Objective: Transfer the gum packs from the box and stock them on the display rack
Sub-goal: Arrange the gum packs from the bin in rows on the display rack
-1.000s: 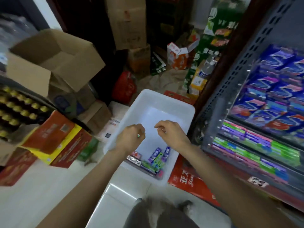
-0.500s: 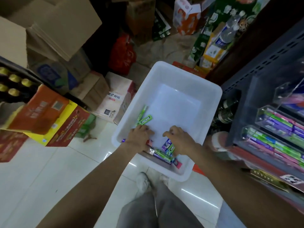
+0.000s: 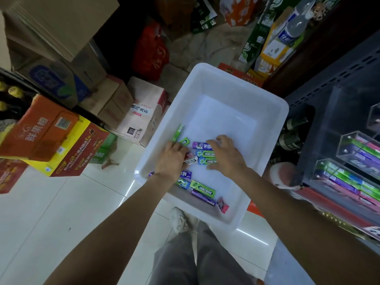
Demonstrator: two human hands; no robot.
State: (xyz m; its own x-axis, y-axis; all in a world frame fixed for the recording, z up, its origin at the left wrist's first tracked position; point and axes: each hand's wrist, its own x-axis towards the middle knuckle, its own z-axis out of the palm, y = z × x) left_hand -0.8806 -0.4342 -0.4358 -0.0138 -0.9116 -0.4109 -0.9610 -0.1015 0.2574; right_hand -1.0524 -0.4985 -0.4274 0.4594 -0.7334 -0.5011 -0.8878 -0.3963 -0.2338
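The white plastic box [image 3: 230,83] stands on the floor below me. Several gum packs lie in its near half: a green pack [image 3: 178,132] leans on the left wall, while green [image 3: 202,188], purple [image 3: 203,197] and pink [image 3: 223,205] packs lie by the near wall. My left hand [image 3: 171,159] curls over a white and red pack [image 3: 191,160]. My right hand [image 3: 226,155] spans a purple pack [image 3: 199,145] and two blue-green packs [image 3: 206,157] between fingers and thumb. The display rack [image 3: 349,177], with clear trays of gum, stands at the right.
Cardboard boxes and orange and red cartons [image 3: 41,130] crowd the left side. A red bag [image 3: 151,56] and drink cartons sit beyond the box. A grey perforated shelf panel [image 3: 329,79] rises at the right. My shoe [image 3: 178,221] stands on the tiled floor just before the box.
My view has tilted down. Both hands have dropped from above the box onto the gum packs inside it, and some packs now lie gathered between them.
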